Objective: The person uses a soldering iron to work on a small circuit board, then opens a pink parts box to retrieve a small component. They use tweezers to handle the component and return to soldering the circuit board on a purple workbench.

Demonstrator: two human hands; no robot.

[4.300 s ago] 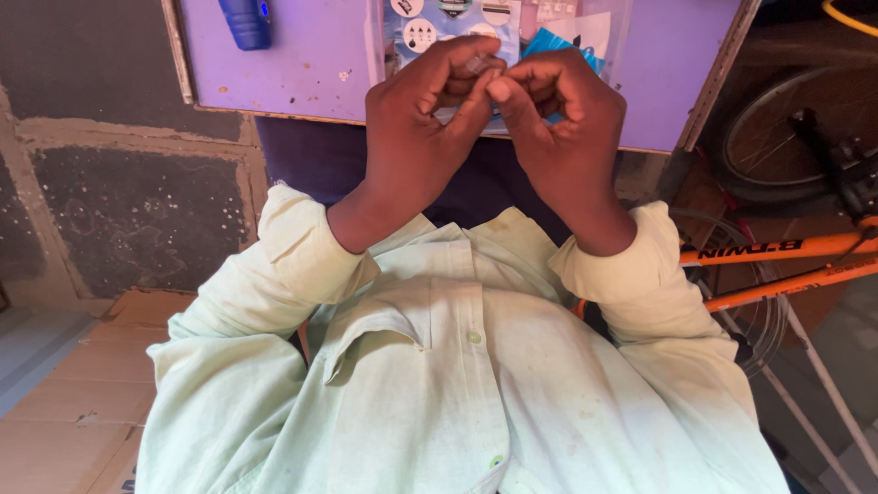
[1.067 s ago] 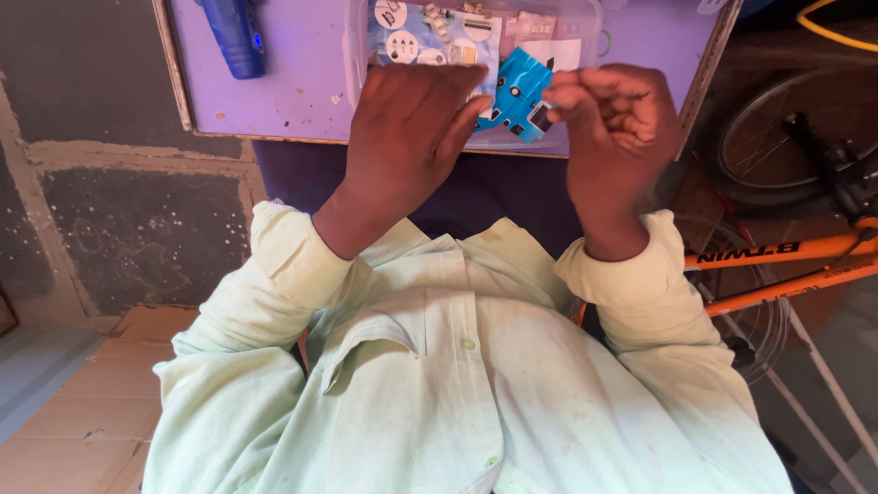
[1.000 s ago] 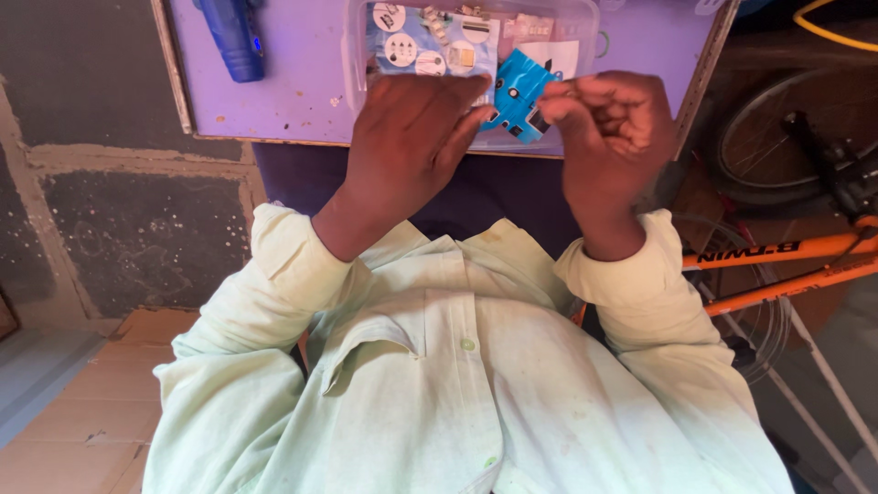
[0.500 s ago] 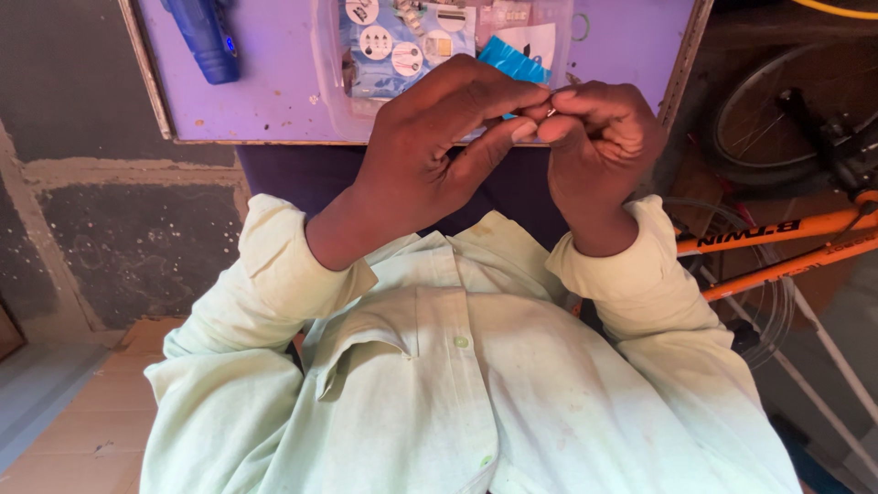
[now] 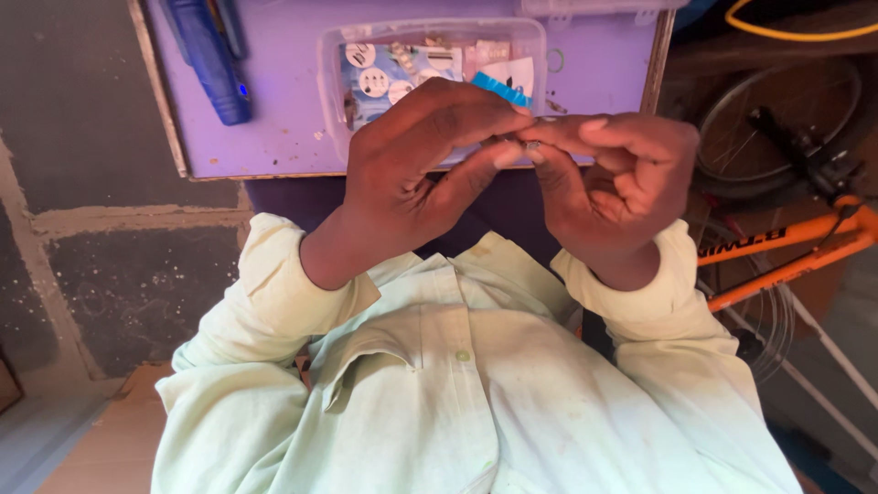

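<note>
My left hand [image 5: 416, 165] and my right hand [image 5: 608, 183] meet fingertip to fingertip in front of my chest, over the near edge of a purple board [image 5: 283, 119]. Between the thumbs and forefingers sits a tiny pale metal part [image 5: 530, 144], pinched from both sides. Just behind the hands stands a clear plastic box [image 5: 334, 87] with several small round white pieces and cards inside. A blue plastic piece [image 5: 501, 90] shows at the box's front, partly hidden by my left fingers.
A blue tool [image 5: 212, 59] lies on the board's left side. An orange bicycle frame [image 5: 786, 252] and wheel [image 5: 777, 119] stand at the right. A yellow cable [image 5: 796, 27] runs at the top right. A grey block wall [image 5: 110, 274] is at the left.
A second ago my hands held the blue plastic piece between them; now it rests at the box and my fingertips pinch a tiny metal part closer to my chest.
</note>
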